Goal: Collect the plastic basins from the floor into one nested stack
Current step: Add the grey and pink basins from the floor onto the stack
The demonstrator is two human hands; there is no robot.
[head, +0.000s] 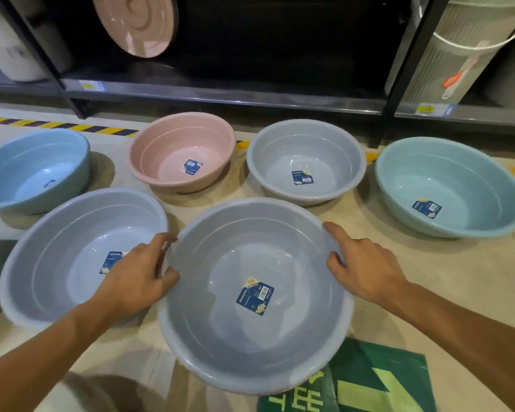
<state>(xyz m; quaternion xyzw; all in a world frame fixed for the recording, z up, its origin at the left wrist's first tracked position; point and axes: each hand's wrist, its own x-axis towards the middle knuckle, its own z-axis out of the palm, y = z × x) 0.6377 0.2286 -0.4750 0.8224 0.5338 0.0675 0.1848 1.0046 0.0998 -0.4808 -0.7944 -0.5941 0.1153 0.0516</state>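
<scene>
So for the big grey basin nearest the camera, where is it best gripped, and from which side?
By its rolled rim, at two opposite points, one from each side. The nearest grey basin sits upright and open, too wide for one hand, and its smooth sloped wall likely offers little purchase. The left hand and right hand are already at those rim points.

Six basins upright on the floor, none nested. Large grey basin (254,295) lower centre, blue label inside. Second grey basin (82,257) just left of it. Upper row, left to right: blue basin (35,171), pink basin (182,151), smaller grey basin (306,162), teal basin (451,187). All labelled inside, well apart.
</scene>
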